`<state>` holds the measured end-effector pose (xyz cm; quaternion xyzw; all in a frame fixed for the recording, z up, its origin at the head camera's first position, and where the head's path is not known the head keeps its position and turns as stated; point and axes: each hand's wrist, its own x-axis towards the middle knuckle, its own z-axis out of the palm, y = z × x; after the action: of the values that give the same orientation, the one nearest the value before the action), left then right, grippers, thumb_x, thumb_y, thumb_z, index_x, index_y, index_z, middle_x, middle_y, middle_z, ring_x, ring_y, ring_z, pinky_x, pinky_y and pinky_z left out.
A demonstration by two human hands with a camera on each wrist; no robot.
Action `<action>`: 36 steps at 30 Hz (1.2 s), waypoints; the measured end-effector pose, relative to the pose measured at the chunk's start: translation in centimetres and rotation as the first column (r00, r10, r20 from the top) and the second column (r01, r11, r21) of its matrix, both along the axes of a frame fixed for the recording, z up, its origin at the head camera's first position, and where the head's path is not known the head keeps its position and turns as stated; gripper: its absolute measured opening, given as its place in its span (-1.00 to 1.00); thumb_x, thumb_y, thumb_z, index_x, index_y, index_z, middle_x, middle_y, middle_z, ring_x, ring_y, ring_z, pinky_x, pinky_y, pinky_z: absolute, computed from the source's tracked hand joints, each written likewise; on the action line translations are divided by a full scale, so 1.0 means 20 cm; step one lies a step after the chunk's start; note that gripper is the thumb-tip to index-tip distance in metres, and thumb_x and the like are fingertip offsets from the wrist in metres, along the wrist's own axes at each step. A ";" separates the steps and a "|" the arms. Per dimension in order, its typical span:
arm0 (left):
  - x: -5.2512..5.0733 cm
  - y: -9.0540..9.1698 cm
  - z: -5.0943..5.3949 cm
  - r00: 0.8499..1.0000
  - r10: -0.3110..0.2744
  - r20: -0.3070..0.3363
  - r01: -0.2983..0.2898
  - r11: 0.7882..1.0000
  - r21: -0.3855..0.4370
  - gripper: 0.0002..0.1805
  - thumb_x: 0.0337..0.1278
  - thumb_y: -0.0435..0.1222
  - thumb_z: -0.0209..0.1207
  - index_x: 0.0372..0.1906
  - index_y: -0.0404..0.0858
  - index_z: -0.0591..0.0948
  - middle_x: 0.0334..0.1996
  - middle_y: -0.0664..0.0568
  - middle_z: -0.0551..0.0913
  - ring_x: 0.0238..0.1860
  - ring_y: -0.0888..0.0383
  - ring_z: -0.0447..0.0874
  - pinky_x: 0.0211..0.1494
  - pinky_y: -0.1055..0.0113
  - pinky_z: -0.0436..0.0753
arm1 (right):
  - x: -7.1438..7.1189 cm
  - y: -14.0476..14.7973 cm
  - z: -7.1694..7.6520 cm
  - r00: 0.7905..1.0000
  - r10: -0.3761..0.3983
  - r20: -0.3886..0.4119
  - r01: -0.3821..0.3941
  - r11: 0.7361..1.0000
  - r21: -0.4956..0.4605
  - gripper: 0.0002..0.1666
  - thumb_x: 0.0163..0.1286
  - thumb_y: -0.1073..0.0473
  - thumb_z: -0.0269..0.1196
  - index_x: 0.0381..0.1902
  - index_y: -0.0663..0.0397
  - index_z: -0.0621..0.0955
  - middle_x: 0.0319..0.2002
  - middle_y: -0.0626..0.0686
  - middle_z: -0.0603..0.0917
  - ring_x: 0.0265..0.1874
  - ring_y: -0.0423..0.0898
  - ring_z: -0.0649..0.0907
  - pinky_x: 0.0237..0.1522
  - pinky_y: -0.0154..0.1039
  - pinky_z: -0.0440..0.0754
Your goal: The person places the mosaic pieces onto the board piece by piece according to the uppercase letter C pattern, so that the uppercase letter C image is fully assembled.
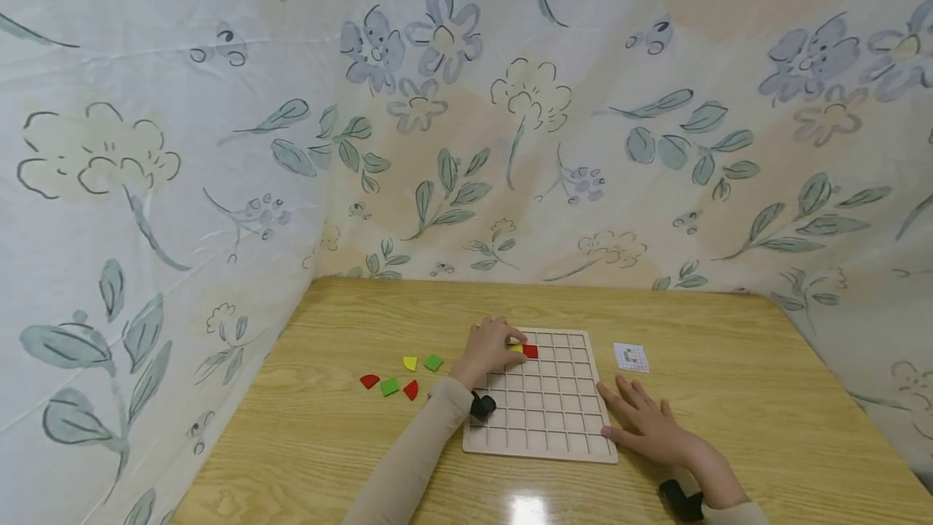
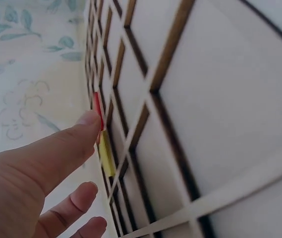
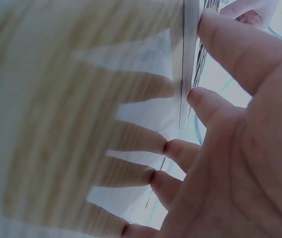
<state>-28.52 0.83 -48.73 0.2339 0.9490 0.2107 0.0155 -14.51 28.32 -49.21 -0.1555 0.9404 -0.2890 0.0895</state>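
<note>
A pale wooden board with a square grid lies on the table. My left hand is over its far left part, thumb and forefinger at either side of a yellow piece. Right beside that piece a red square tile lies in the grid. In the left wrist view the thumb tip covers part of the red tile, with the yellow piece just below it. My right hand rests with spread fingers on the table, thumb and forefinger touching the board's right edge.
Left of the board lie loose pieces: a yellow quarter-circle, green squares and red quarter-circles. A small pattern card lies right of the board. Flowered cloth hangs behind and beside the wooden table.
</note>
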 end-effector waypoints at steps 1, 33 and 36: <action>0.00 0.00 0.00 1.000 0.003 0.006 -0.003 1.000 0.008 -0.65 -0.06 0.02 0.30 -0.08 0.13 0.67 -0.31 0.14 0.52 -0.16 0.10 0.39 -0.12 0.14 0.32 | 0.00 0.00 0.00 1.000 0.000 -0.001 0.000 1.000 0.001 -0.21 0.31 -0.12 0.13 0.40 0.04 0.19 0.39 0.42 -0.04 0.31 0.49 -0.09 0.00 0.56 -0.28; 0.07 -0.32 0.03 0.997 0.029 0.068 -0.044 0.972 0.231 -0.66 0.07 -0.16 0.27 -0.01 -0.07 0.66 -0.49 0.10 0.44 -0.54 0.21 0.25 -0.52 0.41 0.22 | 0.00 0.01 -0.03 1.000 -0.006 -0.015 0.006 1.000 0.005 -0.19 0.29 -0.14 0.15 0.40 0.02 0.19 0.38 0.42 -0.02 0.31 0.49 -0.08 0.00 0.56 -0.28; 0.08 -0.38 0.03 0.996 0.033 0.078 -0.051 0.968 0.244 -0.67 0.07 -0.17 0.26 0.00 -0.07 0.65 -0.48 0.11 0.43 -0.51 0.20 0.27 -0.49 0.39 0.23 | 0.00 0.00 -0.03 1.000 -0.004 -0.013 0.004 1.000 0.005 -0.19 0.30 -0.13 0.15 0.40 0.02 0.18 0.38 0.42 -0.02 0.31 0.49 -0.08 0.00 0.56 -0.28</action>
<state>-26.98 -6.70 -48.16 0.2060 0.9191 0.3353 0.0167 -14.57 28.41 -49.82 -0.1552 0.9419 -0.2860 0.0831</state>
